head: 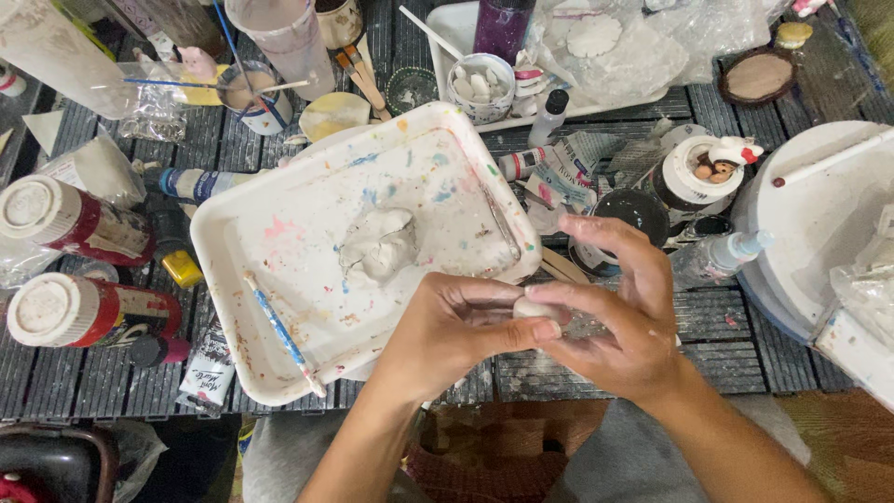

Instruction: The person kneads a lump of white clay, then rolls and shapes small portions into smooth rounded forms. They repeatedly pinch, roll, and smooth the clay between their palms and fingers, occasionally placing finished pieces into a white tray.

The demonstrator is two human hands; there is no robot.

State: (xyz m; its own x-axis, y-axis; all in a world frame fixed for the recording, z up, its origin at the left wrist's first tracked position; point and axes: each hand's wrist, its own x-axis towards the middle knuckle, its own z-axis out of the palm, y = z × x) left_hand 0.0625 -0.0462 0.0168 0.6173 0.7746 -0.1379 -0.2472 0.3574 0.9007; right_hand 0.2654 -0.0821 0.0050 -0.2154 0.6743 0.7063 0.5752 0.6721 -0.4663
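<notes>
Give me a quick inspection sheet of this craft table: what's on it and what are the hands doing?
Surface: dark slatted table, paint-marked.
Job's things: small white clay ball pinched between both hands; larger clay lump on the paint-stained white tray; blue-handled tool lying in the tray.
Clutter: two red paint jars, paint tubes, brushes, cup of clay pieces, small figurine on a jar lid.
Hands: left hand and right hand both closed on the ball.
Cables: nothing seen.
Surroundings: person's knees below the table edge.
</notes>
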